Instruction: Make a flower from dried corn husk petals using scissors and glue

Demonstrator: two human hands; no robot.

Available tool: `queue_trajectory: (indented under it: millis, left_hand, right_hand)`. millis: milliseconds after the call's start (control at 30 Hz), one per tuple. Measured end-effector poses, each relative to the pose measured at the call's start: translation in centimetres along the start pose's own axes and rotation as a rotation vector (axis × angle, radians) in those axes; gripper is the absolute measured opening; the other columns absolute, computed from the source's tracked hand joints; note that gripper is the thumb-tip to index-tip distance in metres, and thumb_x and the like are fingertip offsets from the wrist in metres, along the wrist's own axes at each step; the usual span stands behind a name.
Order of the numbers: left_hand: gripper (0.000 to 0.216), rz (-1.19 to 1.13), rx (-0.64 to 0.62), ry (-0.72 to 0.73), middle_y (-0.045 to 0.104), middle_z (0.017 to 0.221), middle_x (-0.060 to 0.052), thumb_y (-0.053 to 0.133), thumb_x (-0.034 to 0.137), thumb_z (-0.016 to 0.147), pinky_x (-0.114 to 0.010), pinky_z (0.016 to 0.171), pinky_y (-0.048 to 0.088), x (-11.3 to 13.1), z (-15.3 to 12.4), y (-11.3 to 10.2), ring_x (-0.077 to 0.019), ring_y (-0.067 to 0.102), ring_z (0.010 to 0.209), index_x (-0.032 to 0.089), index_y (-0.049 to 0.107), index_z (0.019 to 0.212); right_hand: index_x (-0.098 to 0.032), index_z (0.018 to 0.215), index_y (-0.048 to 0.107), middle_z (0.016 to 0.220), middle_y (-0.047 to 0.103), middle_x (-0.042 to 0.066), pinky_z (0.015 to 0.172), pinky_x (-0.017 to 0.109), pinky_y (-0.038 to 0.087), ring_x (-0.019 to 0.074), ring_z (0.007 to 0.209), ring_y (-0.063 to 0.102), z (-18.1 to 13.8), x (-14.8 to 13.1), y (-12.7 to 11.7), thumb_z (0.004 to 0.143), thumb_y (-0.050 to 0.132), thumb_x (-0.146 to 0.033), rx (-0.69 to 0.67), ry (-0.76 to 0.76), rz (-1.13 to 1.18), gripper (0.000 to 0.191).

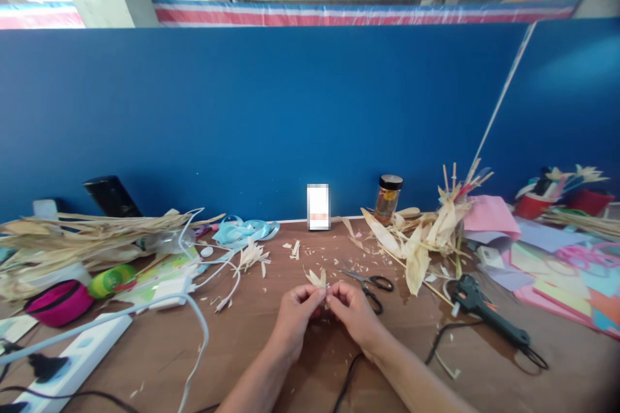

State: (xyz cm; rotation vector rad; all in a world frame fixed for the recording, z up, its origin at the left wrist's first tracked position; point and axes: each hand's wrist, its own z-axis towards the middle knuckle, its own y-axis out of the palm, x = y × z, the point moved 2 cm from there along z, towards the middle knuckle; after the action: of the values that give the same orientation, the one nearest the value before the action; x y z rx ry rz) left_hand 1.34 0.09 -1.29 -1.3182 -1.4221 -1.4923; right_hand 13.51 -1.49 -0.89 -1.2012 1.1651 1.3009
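My left hand (299, 313) and my right hand (353, 310) meet fingertip to fingertip over the brown table. Both pinch a small bunch of pale, pointed corn husk petals (317, 278), which stick up above the fingers. Its lower end is hidden by my fingertips. Just beyond my right hand lies a pair of black-handled scissors (371, 284) with the blades apart. Husk scraps (294, 249) are scattered beyond my hands. A pile of cut husk petals (253, 255) sits to the left.
A glue gun (489, 313) lies at right, its black cable running over the table. Dried husks (426, 242), a lidded jar (389, 199) and coloured paper (557, 277) stand behind and beside it. A white power strip (92, 355) and looping cables occupy the left. A blue partition (271, 110) closes the back.
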Motion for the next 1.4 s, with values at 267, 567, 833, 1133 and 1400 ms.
queue_trajectory:
  millis: [267,567,833,1133,1400]
  left_hand:
    - [0.019,-0.022,-0.014,-0.001,0.054,0.054,0.002,0.067,0.030,0.065,-0.017,0.049,0.033,0.7,-0.3,0.4,-0.0059,0.043,0.050,0.012,0.061,0.063]
    - [0.020,-0.053,0.008,-0.048,0.059,0.062,-0.001,0.069,0.031,0.063,-0.019,0.054,0.038,0.2,-0.3,0.3,-0.0080,0.049,0.055,0.013,0.065,0.071]
    - [0.023,0.012,0.041,0.076,0.053,0.054,0.002,0.065,0.035,0.066,-0.018,0.049,0.032,0.1,0.4,-0.4,-0.0060,0.042,0.049,0.012,0.063,0.065]
    - [0.029,-0.001,0.321,0.141,0.052,0.056,0.004,0.070,0.039,0.055,-0.019,0.052,0.036,1.4,1.5,-2.9,-0.0071,0.043,0.051,0.013,0.062,0.065]
    - [0.027,-0.031,0.280,0.128,0.050,0.055,0.005,0.069,0.039,0.057,-0.018,0.050,0.034,1.1,1.3,-2.4,-0.0064,0.041,0.050,0.014,0.061,0.066]
  right_hand:
    - [-0.014,0.067,0.054,0.056,0.052,-0.003,0.049,0.020,0.031,0.0081,0.051,0.042,0.0,0.2,0.2,0.074,0.057,-0.031,0.013,0.003,0.019,0.019]
    - [-0.014,0.067,0.055,0.056,0.055,-0.003,0.049,0.020,0.033,0.0087,0.050,0.045,0.0,0.0,0.0,0.073,0.057,-0.032,0.030,-0.003,0.017,0.019]
    - [-0.015,0.075,0.059,0.066,0.060,0.000,0.058,0.023,0.040,0.0127,0.061,0.052,0.1,-0.2,-0.2,0.077,0.053,-0.031,0.003,-0.135,-0.149,0.017]
    - [-0.017,0.084,0.059,0.071,0.063,0.003,0.049,0.022,0.039,0.0141,0.059,0.053,1.0,-2.0,-3.8,0.071,0.056,-0.035,0.330,-0.116,-0.134,0.022]
    - [-0.019,0.080,0.060,0.068,0.062,0.001,0.056,0.022,0.038,0.0127,0.060,0.053,1.6,-4.6,-3.1,0.076,0.048,-0.027,0.102,-0.177,-0.669,0.016]
